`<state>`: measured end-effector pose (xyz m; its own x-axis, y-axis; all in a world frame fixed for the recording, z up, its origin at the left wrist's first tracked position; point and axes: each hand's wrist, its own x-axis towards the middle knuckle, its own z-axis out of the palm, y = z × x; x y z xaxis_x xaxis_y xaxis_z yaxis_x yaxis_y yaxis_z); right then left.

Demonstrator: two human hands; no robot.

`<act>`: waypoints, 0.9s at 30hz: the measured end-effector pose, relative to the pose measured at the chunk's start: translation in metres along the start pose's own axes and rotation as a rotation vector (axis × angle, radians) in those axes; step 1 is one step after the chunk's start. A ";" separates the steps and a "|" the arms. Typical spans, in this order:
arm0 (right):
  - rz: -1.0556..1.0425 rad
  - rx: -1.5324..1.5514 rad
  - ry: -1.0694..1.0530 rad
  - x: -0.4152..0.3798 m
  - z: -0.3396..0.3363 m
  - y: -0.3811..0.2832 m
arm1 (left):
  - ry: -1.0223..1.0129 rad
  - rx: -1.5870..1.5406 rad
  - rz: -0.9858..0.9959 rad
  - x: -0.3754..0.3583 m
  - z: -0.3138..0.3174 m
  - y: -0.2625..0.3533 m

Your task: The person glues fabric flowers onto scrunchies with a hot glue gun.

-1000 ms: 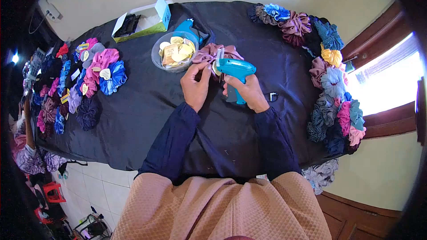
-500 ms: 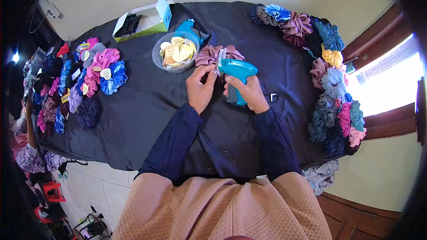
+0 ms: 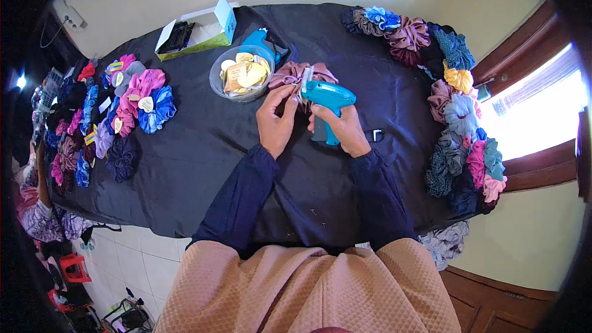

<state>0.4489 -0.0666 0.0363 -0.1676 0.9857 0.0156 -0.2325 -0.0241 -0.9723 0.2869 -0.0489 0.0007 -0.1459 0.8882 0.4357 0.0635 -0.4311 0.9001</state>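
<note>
My right hand [image 3: 348, 131] is wrapped around the handle of a teal tagging gun [image 3: 330, 95], which has a white strip of fasteners standing up at its front. The gun's tip points left, against a dusty-pink satin scrunchie [image 3: 285, 76] lying on the black cloth. My left hand [image 3: 275, 124] is closed in a pinch at the near edge of the scrunchie, right beside the gun's tip. Whether a small tag is also between those fingers is hard to see. Just left of the scrunchie stands a clear round tub [image 3: 216, 86] of cream and yellow paper tags [image 3: 250, 75].
Behind the tub lies a second blue tagging gun [image 3: 258, 38]. An open box [image 3: 196, 40] sits at the back. Tagged scrunchies [image 3: 145, 95] are heaped on the left, and more scrunchies [image 3: 461, 114] line the right edge. A small black-and-white item [image 3: 377, 135] lies near my right hand.
The left fingertips have shifted slightly at the gun's tip. The tagging gun and scrunchie stay in nearly the same place.
</note>
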 end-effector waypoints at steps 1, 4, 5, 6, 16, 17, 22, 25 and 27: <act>0.012 0.005 -0.002 0.000 0.000 0.000 | -0.008 0.008 0.014 0.000 0.000 0.000; 0.027 -0.002 -0.004 -0.001 0.000 -0.002 | -0.020 0.015 0.038 0.000 0.000 -0.001; 0.031 -0.012 -0.001 -0.001 0.001 -0.003 | -0.026 0.013 0.048 0.000 0.000 0.000; 0.031 -0.012 -0.002 -0.001 0.000 -0.002 | -0.026 0.013 0.048 0.000 0.001 0.001; 0.013 0.028 -0.008 -0.001 0.000 0.000 | -0.069 0.092 0.117 0.000 0.001 0.010; 0.017 0.020 -0.005 -0.001 0.000 0.001 | -0.078 0.073 0.102 0.000 0.001 0.010; -0.005 0.026 -0.005 0.001 0.000 0.002 | -0.103 -0.041 0.001 -0.001 0.004 0.015; -0.013 0.032 -0.004 0.001 0.000 0.002 | -0.110 -0.028 0.043 0.001 0.005 0.008; -0.009 0.037 -0.009 0.001 0.000 0.002 | -0.110 0.019 0.145 0.002 0.006 0.015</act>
<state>0.4485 -0.0657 0.0339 -0.1737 0.9844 0.0265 -0.2689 -0.0215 -0.9629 0.2932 -0.0530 0.0146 -0.0254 0.8293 0.5582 0.0947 -0.5539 0.8272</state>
